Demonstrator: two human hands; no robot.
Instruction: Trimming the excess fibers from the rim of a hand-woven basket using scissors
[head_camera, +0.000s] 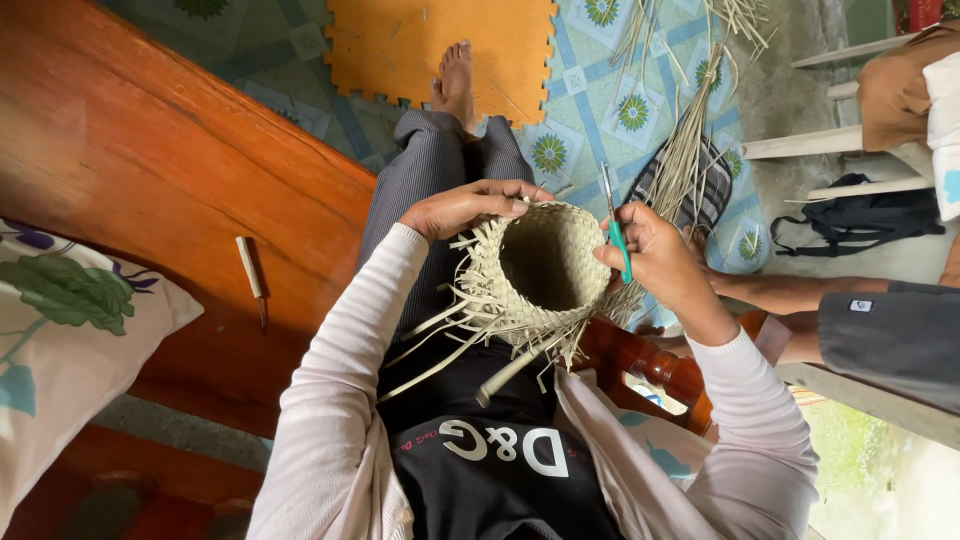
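Observation:
A small round woven straw basket (545, 265) rests on my lap, its opening facing me and loose strip ends sticking out around the rim. My left hand (470, 208) grips the basket's upper left rim. My right hand (655, 255) sits at the right rim and holds small scissors with a green handle (617, 235), blades pointing away from me.
A wooden bench (170, 170) runs along my left, with a small knife-like tool (251, 275) on it and a floral cushion (70, 330). An orange foam mat (440, 45) and loose straw strips (690, 130) lie on the tiled floor. Another person's arm (800, 295) reaches in at right.

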